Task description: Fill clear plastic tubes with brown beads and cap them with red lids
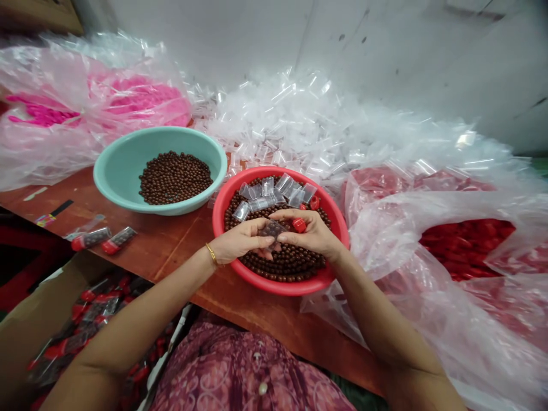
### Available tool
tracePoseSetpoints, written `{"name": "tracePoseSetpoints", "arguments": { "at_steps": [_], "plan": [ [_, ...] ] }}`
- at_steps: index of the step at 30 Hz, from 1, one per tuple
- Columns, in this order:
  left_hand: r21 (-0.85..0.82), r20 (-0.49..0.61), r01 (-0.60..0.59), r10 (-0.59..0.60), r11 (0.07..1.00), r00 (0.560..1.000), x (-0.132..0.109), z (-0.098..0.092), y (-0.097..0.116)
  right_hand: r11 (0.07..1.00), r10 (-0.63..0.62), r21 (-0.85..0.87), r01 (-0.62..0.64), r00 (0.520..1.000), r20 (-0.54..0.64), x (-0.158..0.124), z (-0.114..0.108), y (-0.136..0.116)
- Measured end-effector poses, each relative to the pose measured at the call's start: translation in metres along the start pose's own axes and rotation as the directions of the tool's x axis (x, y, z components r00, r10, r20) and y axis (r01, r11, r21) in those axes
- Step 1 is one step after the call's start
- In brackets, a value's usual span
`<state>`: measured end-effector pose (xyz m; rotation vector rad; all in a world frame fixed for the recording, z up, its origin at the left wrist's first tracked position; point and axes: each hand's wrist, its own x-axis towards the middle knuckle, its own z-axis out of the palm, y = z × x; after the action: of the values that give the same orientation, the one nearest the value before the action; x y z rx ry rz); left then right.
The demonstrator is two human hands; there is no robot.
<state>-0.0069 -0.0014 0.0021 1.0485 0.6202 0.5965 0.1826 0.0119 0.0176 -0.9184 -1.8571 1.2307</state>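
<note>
The small clear container (272,229), in which dark beads are visible, is between the two hands, above the red basin (219,214) that stands on the counter (180,251). Its long axis seems to go roughly from one hand to the other, but the fingers cover a part, so I cannot be sure. The left hand (242,235) pinches it from the left side, and the right hand (319,231) has its thumb and finger tips on the other end; neither hand is clearly nearer. A red cap (299,225) lies to the right of the container, in the hollow of the right hand; whether this hand grips it, I cannot tell.

Both forearms come from below and lean inward, so that the fingers meet over the brown beads (286,271). The left wrist carries a gold bracelet (211,254). Behind the hands, several empty containers (261,204) lie on the beads.
</note>
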Motion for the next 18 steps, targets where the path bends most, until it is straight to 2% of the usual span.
{"name": "tracePoseSetpoints", "arguments": {
  "at_steps": [5,9,12,15,18],
  "plan": [
    [0.007,0.015,-0.018,0.018,1.0,1.0,0.001,0.0,-0.001,0.999,0.021,-0.041,-0.025,0.994,-0.105,-0.004,0.003,0.005],
    [0.05,-0.019,-0.026,0.027,0.998,0.999,0.003,0.002,-0.002,0.998,0.064,0.004,-0.064,0.99,-0.122,-0.006,0.004,0.006],
    [0.084,-0.077,-0.053,0.06,0.995,0.995,0.003,0.003,-0.002,0.972,0.207,0.149,-0.183,0.965,-0.16,-0.006,0.0,0.012],
    [0.137,-0.083,-0.056,0.068,0.989,0.994,0.003,0.005,-0.002,0.853,0.429,0.384,-0.355,0.894,-0.126,-0.008,-0.005,0.018],
    [0.181,-0.075,-0.058,0.073,0.982,0.995,0.005,0.007,-0.004,0.759,0.508,0.509,-0.406,0.858,-0.073,-0.012,-0.006,0.016]
  ]
}}
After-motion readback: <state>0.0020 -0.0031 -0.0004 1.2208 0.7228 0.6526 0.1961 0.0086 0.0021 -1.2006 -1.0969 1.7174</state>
